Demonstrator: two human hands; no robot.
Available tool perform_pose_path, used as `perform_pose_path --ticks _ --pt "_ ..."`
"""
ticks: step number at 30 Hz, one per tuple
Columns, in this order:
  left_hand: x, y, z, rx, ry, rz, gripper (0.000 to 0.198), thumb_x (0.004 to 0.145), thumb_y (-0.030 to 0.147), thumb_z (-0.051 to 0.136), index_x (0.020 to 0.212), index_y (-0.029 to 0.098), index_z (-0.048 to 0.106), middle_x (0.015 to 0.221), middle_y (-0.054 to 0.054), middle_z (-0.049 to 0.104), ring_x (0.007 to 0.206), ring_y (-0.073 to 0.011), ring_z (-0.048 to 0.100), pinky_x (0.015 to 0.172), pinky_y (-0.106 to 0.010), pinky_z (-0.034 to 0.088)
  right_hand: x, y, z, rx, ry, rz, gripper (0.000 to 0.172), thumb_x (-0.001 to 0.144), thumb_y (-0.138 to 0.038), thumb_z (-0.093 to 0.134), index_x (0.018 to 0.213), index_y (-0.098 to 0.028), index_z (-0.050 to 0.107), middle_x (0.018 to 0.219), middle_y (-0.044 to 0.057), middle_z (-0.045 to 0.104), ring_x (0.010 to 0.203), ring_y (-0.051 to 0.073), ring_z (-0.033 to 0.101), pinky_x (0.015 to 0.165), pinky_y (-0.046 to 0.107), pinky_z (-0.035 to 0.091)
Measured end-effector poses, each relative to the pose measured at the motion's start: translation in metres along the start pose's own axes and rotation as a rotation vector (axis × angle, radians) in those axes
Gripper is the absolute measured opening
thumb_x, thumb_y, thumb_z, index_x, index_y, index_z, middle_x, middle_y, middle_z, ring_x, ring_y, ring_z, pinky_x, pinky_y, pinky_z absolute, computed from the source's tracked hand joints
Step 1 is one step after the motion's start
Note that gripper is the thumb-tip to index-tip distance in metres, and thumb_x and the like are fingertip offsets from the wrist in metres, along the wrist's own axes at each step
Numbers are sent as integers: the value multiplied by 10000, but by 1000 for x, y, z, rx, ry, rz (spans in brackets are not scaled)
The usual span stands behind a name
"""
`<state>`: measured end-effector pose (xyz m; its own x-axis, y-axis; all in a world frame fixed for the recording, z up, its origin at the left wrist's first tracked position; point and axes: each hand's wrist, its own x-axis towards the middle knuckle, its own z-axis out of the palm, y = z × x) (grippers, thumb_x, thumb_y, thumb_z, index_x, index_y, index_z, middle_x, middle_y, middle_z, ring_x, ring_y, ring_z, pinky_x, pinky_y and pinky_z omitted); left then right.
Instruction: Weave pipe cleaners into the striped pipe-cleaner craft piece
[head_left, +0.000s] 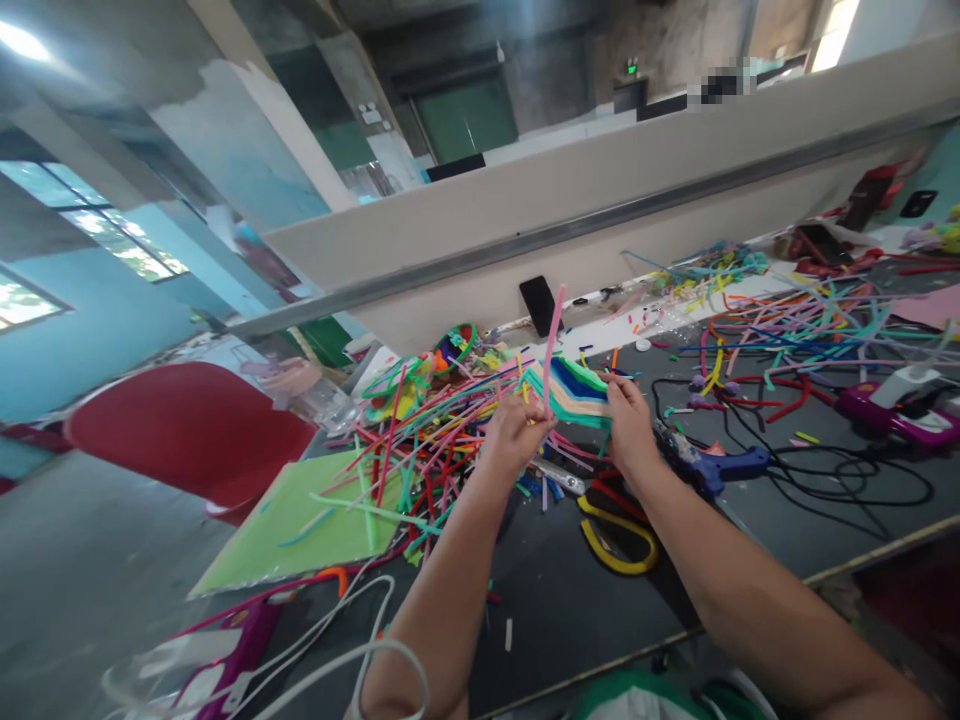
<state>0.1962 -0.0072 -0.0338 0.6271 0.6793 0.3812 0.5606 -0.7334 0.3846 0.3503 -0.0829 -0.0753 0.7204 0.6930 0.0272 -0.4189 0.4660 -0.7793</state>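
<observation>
Between the fingertips of my left hand (516, 432) stands a pink pipe cleaner (553, 335), tilted slightly right at its top. My right hand (631, 418) grips the right edge of a striped piece made of pipe cleaners (574, 392), in green, blue, peach and teal rows. The pink stem crosses in front of the piece's left part. Below my right hand lie yellow-handled scissors (619, 540), and a blue glue gun (720, 468) rests to its right.
Loose pipe cleaners (442, 420) heap up on the left, partly over a green sheet (300, 510). More colourful stems (795, 335) lie at the right. A black phone (538, 305) leans against the partition. Black cables and a purple power strip (900, 415) lie on the right; white cables cross the lower left.
</observation>
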Motion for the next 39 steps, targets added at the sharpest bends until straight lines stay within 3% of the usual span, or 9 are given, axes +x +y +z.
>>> perform_pose_path --ticks 3,8,14,17,21,25,29,34,39 --pt "0 0 6 22 35 -76 158 725 327 693 703 173 724 788 -67 652 851 -195 581 817 -313 435 -1 -1 0 -64 54 -152 212 771 -341 559 912 -220 661 880 -10 675 832 145 592 746 244 467" --pt "-1 0 11 64 -13 -35 182 750 345 657 749 180 734 841 -66 631 858 -195 571 786 -315 432 -7 -5 -1 -173 13 -246 268 789 -372 552 967 -198 652 944 22 668 892 175 585 806 303 456" --pt "1 1 6 -68 75 -43 199 731 288 657 587 152 647 688 -16 570 740 -155 536 706 -273 399 -5 -10 5 68 -84 -165 307 810 -391 535 1035 -195 608 1002 53 659 893 180 612 778 320 479" --pt "3 4 0 -150 81 -90 320 744 303 631 475 152 545 538 21 460 636 -132 492 635 -251 369 -1 -12 3 115 -31 -129 281 803 -340 548 1041 -194 577 950 43 655 841 153 616 719 279 476" --pt "4 1 0 -194 301 -149 337 751 324 627 477 157 524 588 7 506 718 -148 522 684 -254 388 -11 -17 -1 -60 24 -398 235 802 -291 576 1022 -209 574 855 9 624 769 127 592 711 260 462" --pt "4 -2 11 -138 521 -155 247 766 332 630 587 163 615 681 -23 563 764 -164 538 732 -276 420 -35 -14 -1 -461 -278 -520 191 843 -303 543 981 -214 641 660 -8 595 582 124 552 616 260 451" --pt "2 2 22 -114 579 -121 198 783 322 624 683 155 661 753 -55 600 808 -182 560 777 -307 446 -44 2 6 -674 -434 -380 235 845 -351 516 941 -217 683 665 12 641 559 135 582 573 260 454" --pt "-3 13 30 -20 505 -67 199 808 314 598 737 148 681 795 -79 620 855 -204 570 812 -336 451 -37 12 14 -336 -463 209 338 787 -401 503 1036 -194 601 615 -19 630 321 102 472 321 228 345" --pt "-7 21 32 50 491 -12 148 799 283 607 766 173 701 798 -73 619 834 -209 558 802 -354 444 -36 1 14 -151 -569 392 535 733 -333 550 1239 -203 436 515 -61 613 266 85 406 279 176 276"
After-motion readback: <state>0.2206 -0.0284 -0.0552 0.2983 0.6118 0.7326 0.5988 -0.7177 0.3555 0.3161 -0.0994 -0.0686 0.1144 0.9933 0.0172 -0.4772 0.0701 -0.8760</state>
